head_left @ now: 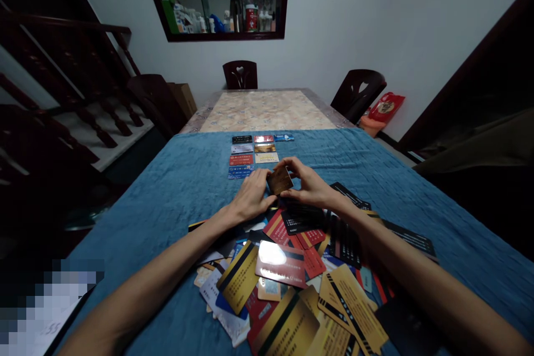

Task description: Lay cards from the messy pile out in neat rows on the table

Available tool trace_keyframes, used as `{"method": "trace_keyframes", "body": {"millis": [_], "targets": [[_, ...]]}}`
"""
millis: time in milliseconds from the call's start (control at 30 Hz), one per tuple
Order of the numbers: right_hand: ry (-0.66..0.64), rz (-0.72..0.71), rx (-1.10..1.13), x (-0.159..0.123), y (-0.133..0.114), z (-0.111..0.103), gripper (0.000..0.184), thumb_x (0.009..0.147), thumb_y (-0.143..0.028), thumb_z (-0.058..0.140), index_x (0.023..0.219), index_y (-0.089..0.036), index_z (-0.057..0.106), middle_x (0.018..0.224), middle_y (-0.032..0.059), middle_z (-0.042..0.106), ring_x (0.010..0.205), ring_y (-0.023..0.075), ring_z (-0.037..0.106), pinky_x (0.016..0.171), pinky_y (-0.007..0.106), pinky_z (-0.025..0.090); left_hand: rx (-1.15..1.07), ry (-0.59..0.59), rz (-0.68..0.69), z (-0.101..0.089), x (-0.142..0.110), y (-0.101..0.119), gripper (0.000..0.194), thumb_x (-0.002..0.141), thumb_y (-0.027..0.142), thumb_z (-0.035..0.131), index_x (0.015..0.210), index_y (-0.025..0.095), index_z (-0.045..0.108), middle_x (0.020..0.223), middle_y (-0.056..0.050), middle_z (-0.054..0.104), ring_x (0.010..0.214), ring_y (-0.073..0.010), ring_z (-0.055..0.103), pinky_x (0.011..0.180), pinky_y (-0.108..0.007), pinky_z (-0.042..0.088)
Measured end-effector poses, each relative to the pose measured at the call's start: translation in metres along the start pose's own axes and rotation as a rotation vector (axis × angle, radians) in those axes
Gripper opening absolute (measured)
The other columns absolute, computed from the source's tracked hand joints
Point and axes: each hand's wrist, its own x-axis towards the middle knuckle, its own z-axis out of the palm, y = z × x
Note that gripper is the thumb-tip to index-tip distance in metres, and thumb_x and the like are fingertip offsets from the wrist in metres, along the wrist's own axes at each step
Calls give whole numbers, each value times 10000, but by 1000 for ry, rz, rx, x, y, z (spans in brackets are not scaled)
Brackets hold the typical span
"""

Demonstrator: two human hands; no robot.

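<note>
A brownish-gold plastic card [280, 181] is held up between both hands above the far edge of a loose card pile [280, 265]. My left hand [251, 194] grips its left side, fingers closed. On its right side, my right hand [307, 183] pinches it between thumb and fingers. Just beyond my hands, several cards lie in short columns, among them a blue card [241, 172], a red card [241, 159], a cream card [266, 157] and a black card [242, 139]. The pile beneath my forearms mixes gold, red, black and white cards, many overlapping and partly hidden.
A blue cloth [167, 189] covers the near part of the table, with a patterned tabletop [267, 108] beyond it. Dark chairs, including a far chair [241, 75], surround the table. A pixelated patch [45, 311] fills the lower left corner.
</note>
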Motion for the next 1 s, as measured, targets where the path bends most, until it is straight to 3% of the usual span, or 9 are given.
{"method": "trace_keyframes", "body": {"millis": [100, 233, 400, 633, 1000], "targets": [[-2, -27, -95, -1, -2, -5, 554, 791, -307, 706, 1261, -204, 431, 1249, 127, 556, 1149, 256, 565, 939, 451, 503, 42, -10, 18, -2, 0, -1, 433, 801, 251, 649, 1185, 158, 473, 1190, -135, 574, 1114, -285, 542, 980, -459, 454], [-36, -101, -395, -2, -10, -21, 688, 805, -388, 696, 1390, -186, 397, 1357, 175, 502, 1247, 323, 479, 1020, 535, 422, 86, -15, 29, -5, 1, -2, 405, 800, 248, 641, 1161, 155, 482, 1169, -135, 576, 1098, -285, 539, 966, -455, 459], [-125, -115, -715, -4, -19, -35, 704, 817, -464, 674, 1425, -195, 442, 1361, 189, 501, 1209, 364, 460, 936, 534, 443, 165, -27, 30, -5, 0, -1, 401, 789, 239, 654, 1147, 177, 485, 1152, -117, 579, 1095, -287, 539, 952, -451, 469], [-203, -82, -834, -4, -16, -35, 582, 816, -375, 687, 1348, -196, 533, 1234, 152, 573, 1064, 306, 507, 832, 431, 451, 217, -75, 17, -10, -1, 3, 413, 795, 254, 662, 1161, 169, 492, 1167, -120, 577, 1107, -286, 536, 955, -443, 466], [-245, -31, -884, -3, -10, -30, 485, 805, -345, 691, 1245, -167, 595, 1181, 155, 576, 1022, 293, 497, 803, 402, 434, 255, -108, 49, -18, 1, 0, 437, 803, 267, 666, 1199, 162, 514, 1178, -126, 586, 1109, -290, 531, 965, -461, 461]]}}
